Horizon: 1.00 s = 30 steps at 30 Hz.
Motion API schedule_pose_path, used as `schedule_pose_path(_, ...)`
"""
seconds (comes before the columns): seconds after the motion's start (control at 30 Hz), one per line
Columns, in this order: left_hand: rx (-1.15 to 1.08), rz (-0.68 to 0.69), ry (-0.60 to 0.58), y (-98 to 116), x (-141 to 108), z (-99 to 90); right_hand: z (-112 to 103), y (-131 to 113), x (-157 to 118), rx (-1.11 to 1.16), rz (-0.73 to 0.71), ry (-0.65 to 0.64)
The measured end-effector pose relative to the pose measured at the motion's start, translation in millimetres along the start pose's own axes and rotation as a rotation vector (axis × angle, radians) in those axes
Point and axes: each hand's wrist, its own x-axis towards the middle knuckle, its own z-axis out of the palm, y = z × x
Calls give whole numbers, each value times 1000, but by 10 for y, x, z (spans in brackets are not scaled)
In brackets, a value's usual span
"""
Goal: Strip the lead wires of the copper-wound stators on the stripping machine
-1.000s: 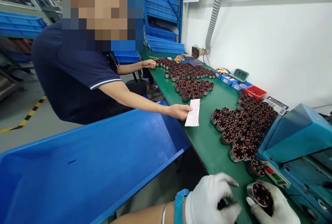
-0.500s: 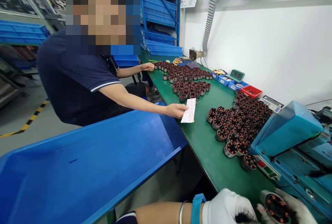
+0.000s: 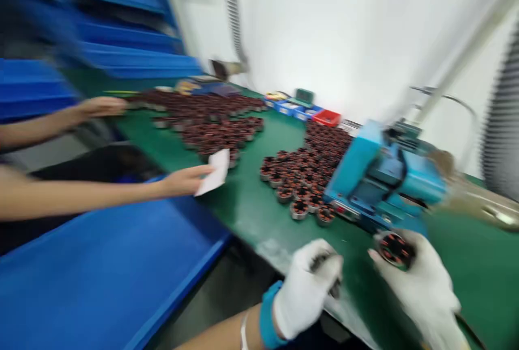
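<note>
Right hand [image 3: 425, 285], white-gloved, closed round one ring-shaped part [image 3: 395, 249]; silvery rim, black and copper-orange inside, open face up toward the camera; part held above the green worktop [image 3: 251, 182], just in front of the blue machine [image 3: 365, 177]; left hand [image 3: 304, 290], also gloved, teal band [image 3: 268, 315] at wrist, near the worktop's edge; fingers curled in, dark patches at the tips, cannot tell whether anything is gripped; left of the machine, a packed group of similar parts [image 3: 302, 174]; farther off, a second, blurred group [image 3: 219, 128]; co-worker's hand [image 3: 186, 181] pinches a pale paper slip [image 3: 215, 172] over the worktop's edge; large blue tub [image 3: 101, 274] below that arm.
</note>
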Motion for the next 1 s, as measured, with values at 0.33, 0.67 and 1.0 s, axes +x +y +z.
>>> schedule_pose_path(0.33, -34, 90, -84, -142, 562, 689, -91, -60, 32, 336, 91, 104)
schedule_pose_path(0.67, 102, 81, -319, -44, 872, 818, -188, 142, 157, 492, 160, 89)
schedule_pose_path(1.0, 64, 125, -258, -24, 1089, 852, -161, 54, 382, 242, 98, 127)
